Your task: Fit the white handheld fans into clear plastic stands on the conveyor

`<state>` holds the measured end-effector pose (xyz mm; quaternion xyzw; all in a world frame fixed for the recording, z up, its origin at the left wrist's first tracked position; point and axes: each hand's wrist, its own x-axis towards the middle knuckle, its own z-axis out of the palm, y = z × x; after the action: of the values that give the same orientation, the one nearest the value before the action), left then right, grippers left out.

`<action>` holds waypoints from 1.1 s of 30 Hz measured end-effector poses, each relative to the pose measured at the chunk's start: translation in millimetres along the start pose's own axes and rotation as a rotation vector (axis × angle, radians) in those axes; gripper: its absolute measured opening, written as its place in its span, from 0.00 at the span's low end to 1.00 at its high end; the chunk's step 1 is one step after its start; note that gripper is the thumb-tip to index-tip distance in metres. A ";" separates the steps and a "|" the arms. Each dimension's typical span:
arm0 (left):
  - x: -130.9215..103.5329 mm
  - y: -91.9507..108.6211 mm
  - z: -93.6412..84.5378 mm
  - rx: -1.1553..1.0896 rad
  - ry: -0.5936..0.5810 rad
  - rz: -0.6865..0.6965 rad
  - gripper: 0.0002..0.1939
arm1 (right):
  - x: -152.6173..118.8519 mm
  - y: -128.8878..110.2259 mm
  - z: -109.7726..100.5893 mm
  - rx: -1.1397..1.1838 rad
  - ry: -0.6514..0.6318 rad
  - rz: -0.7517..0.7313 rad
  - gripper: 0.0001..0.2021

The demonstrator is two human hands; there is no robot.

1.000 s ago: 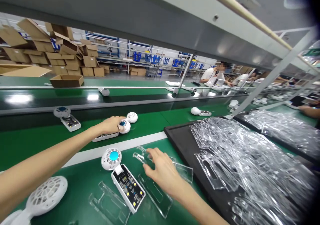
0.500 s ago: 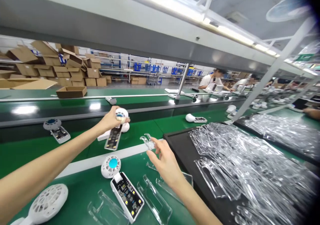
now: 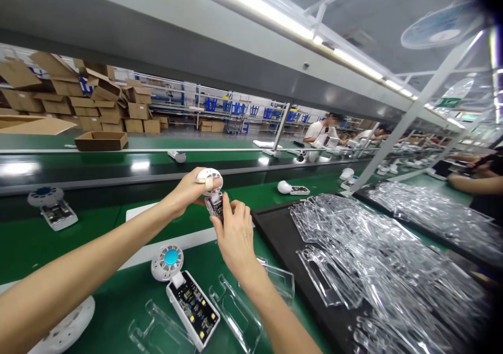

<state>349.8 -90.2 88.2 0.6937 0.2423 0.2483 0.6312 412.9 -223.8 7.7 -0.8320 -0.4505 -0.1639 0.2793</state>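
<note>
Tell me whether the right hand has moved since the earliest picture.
Yes. The right hand has moved forward and slightly left, judged against the black tray.

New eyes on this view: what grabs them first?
Probably the glittering heap of clear plastic covers on the black tray at right. Then the small white fan at center, held in the left hand with the right hand at its circuit board. Lower center, the bright blue disc of another fan stands out.
</note>
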 end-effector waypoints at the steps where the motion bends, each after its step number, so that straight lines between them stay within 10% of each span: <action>1: -0.6 2.0 0.6 -0.003 0.022 0.002 0.33 | -0.3 1.0 2.1 -0.011 0.001 0.016 0.27; 12: -12.7 -37.9 17.9 -0.280 -0.155 -0.011 0.27 | 5.3 13.6 -9.4 0.316 -0.013 -0.108 0.25; 19: -20.2 -30.4 42.2 -0.270 0.094 0.218 0.26 | 49.2 21.2 5.9 0.692 0.149 0.469 0.28; 23: -17.8 -36.8 47.9 -0.320 0.135 0.161 0.25 | 66.2 29.8 20.8 0.608 0.123 0.506 0.28; 33: 72.7 -107.0 -6.7 0.105 0.131 -0.175 0.23 | 23.7 54.4 12.4 0.291 -0.429 0.330 0.09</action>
<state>398.2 -28.7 -15.0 0.6844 0.3555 0.2240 0.5959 471.8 -224.4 -6.9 -0.8607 -0.3767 0.1296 0.3170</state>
